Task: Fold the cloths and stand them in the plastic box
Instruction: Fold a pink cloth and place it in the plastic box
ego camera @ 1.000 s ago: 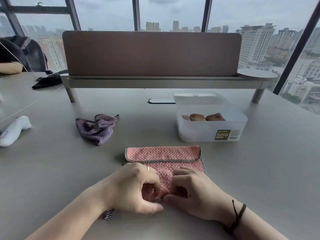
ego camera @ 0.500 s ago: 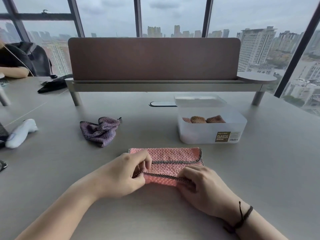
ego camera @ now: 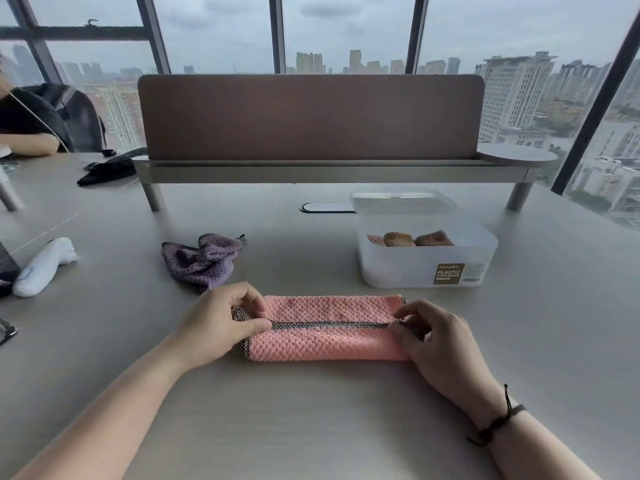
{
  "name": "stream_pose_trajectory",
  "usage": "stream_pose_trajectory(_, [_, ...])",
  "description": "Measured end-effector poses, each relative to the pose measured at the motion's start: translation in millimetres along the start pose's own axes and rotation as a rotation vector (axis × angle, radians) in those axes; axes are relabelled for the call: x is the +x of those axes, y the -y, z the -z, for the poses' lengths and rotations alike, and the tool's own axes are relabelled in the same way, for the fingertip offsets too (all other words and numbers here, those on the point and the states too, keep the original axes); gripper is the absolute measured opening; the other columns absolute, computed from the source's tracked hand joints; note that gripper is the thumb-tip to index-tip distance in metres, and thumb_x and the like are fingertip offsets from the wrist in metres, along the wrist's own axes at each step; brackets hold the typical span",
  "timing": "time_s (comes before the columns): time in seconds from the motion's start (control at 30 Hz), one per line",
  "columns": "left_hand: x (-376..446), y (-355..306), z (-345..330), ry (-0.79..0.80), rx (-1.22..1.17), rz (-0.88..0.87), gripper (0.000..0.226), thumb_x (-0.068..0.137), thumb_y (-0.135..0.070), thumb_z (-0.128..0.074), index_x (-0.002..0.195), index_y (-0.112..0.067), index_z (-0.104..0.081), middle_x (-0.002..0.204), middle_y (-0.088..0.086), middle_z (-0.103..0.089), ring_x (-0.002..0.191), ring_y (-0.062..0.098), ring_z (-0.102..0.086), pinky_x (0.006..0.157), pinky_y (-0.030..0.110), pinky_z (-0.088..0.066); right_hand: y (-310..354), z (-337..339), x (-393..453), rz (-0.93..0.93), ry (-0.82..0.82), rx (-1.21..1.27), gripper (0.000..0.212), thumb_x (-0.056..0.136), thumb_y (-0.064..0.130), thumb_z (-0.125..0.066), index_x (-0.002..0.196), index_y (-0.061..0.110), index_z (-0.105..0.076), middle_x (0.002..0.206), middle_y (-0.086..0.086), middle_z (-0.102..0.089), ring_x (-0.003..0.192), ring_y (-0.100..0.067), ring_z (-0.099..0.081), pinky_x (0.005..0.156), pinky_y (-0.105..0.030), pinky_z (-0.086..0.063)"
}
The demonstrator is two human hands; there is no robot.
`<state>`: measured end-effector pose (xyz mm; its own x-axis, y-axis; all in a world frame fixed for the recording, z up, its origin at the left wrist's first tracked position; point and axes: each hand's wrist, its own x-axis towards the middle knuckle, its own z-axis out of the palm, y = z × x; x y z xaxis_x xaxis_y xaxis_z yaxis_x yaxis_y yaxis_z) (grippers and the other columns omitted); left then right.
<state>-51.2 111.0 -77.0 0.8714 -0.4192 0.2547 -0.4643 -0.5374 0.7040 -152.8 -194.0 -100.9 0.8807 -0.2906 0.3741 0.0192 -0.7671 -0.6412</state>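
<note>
Step in hand: you were laying the near flap of the pink cloth (ego camera: pixel 325 329) over its far half, making a long narrow band on the table (ego camera: pixel 311 420).
Left hand (ego camera: pixel 221 323): thumb and curled fingers pinched the dark trimmed hem at the band's left end.
Right hand (ego camera: pixel 438 336): fingers curled round the same hem at the right end; how many layers they held could not be made out.
Cloth position: flat on the table, directly before you, just near of the plastic box (ego camera: pixel 426 258) and apart from it.
Box contents: three folded cloths stood along its far side, tops showing above the rim; room was left in front.
Waiting: the purple cloth (ego camera: pixel 202 259) lay crumpled to the left, unfolded.
Technique note: you would do well to keep the hem taut between both pinches, set it down straight and parallel to the far edge, then press along the crease so the band would stand later.
</note>
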Motion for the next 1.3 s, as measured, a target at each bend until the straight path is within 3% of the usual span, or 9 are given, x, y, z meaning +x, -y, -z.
stream_pose_trajectory(0.23, [-0.3, 10.1, -14.7, -0.149, 0.207, -0.077, 0.026, 0.068, -0.020, -0.090, 0.072, -0.026, -0.065, 0.073, -0.019, -0.066, 0.067, -0.007, -0.057, 0.061, 0.006, -0.039, -3.1, -4.2, 2.8, 0.039, 0.033, -0.147, 0.010, 0.076, 0.026, -0.077, 0.081, 0.028, -0.069, 0.072, 0.014, -0.064, 0.066, -0.006, -0.058, 0.065, -0.027, -0.050])
stream_pose_trajectory(0.43, [-11.5, -11.4, -24.0, -0.385, 0.541, -0.338, 0.017, 0.077, -0.038, -0.081, 0.078, -0.023, -0.074, 0.091, -0.004, -0.061, 0.081, 0.019, -0.056, 0.074, 0.030, -0.048, 0.7, -2.0, 0.5, 0.031, 0.095, -0.140, 0.006, 0.071, 0.029, -0.076, 0.073, 0.030, -0.071, 0.066, 0.017, -0.061, 0.062, 0.000, -0.054, 0.063, -0.023, -0.048])
stream_pose_trajectory(0.57, [-29.5, -30.8, -44.0, -0.218, 0.758, -0.270, 0.040, 0.087, -0.055, -0.052, 0.072, -0.026, -0.075, 0.077, -0.011, -0.062, 0.073, 0.020, -0.056, 0.065, 0.034, -0.046, 8.3, 0.9, -8.9, 0.053, 0.164, -0.184, 0.022, 0.069, 0.053, -0.071, 0.067, 0.031, -0.070, 0.058, 0.017, -0.062, 0.059, -0.001, -0.058, 0.059, -0.022, -0.050])
stream_pose_trajectory(0.7, [-34.7, -31.7, -52.6, -0.083, 0.870, -0.041, 0.054, 0.084, -0.067, -0.035, 0.094, -0.032, -0.075, 0.097, -0.010, -0.071, 0.086, 0.018, -0.066, 0.074, 0.036, -0.050, 9.5, 2.6, -15.0, 0.190, 0.293, -0.079, 0.038, 0.073, 0.064, -0.061, 0.058, 0.030, -0.064, 0.053, 0.010, -0.059, 0.053, -0.007, -0.055, 0.052, -0.021, -0.044])
stream_pose_trajectory(0.83, [-21.8, -29.5, -44.2, -0.075, 0.803, 0.028, 0.064, 0.088, -0.072, -0.025, 0.114, -0.032, -0.068, 0.116, -0.011, -0.070, 0.099, 0.019, -0.068, 0.086, 0.035, -0.049, 12.2, 2.9, -8.6, 0.391, 0.084, -0.071, 0.038, 0.083, 0.062, -0.060, 0.067, 0.029, -0.071, 0.057, 0.014, -0.051, 0.051, -0.002, -0.047, 0.048, -0.025, -0.041])
stream_pose_trajectory(0.93, [-3.9, -19.6, -43.7, 0.030, 0.754, 0.055, 0.063, 0.089, -0.075, -0.031, 0.129, -0.032, -0.053, 0.138, -0.011, -0.057, 0.126, 0.017, -0.054, 0.109, 0.039, -0.038, 13.2, 3.8, 1.6, 0.402, 0.016, -0.161, 0.032, 0.084, 0.066, -0.055, 0.088, 0.040, -0.073, 0.083, 0.019, -0.058, 0.078, 0.001, -0.055, 0.066, -0.025, -0.047])
stream_pose_trajectory(1.07, [22.5, 2.7, -41.7, 0.224, 0.621, 0.079, 0.078, 0.079, -0.085, -0.027, 0.137, -0.034, -0.037, 0.158, -0.005, -0.034, 0.148, 0.017, -0.025, 0.122, 0.045, -0.017, 17.4, -7.3, -1.5, 0.430, 0.357, -0.282, 0.059, 0.080, 0.081, -0.040, 0.128, 0.050, -0.054, 0.142, 0.026, -0.045, 0.135, 0.003, -0.035, 0.111, -0.028, -0.028])
stream_pose_trajectory(1.17, [37.3, 12.1, -36.2, 0.276, 0.549, 0.060, 0.077, 0.081, -0.082, -0.031, 0.144, -0.038, -0.032, 0.164, -0.006, -0.021, 0.152, 0.020, -0.011, 0.123, 0.044, -0.014, 24.2, -12.1, -11.7, 0.492, 0.414, -0.294, 0.064, 0.082, 0.082, -0.037, 0.131, 0.045, -0.054, 0.141, 0.024, -0.048, 0.133, 0.002, -0.039, 0.112, -0.029, -0.029])
stream_pose_trajectory(1.3, [36.3, 7.1, -35.1, 0.147, 0.494, -0.097, 0.080, 0.082, -0.076, -0.022, 0.147, -0.032, -0.040, 0.161, -0.010, -0.028, 0.151, 0.011, -0.017, 0.123, 0.035, -0.016, 34.1, -11.4, -23.5, 0.560, 0.394, -0.282, 0.063, 0.081, 0.082, -0.040, 0.124, 0.041, -0.060, 0.123, 0.018, -0.056, 0.114, -0.007, -0.051, 0.103, -0.028, -0.037])
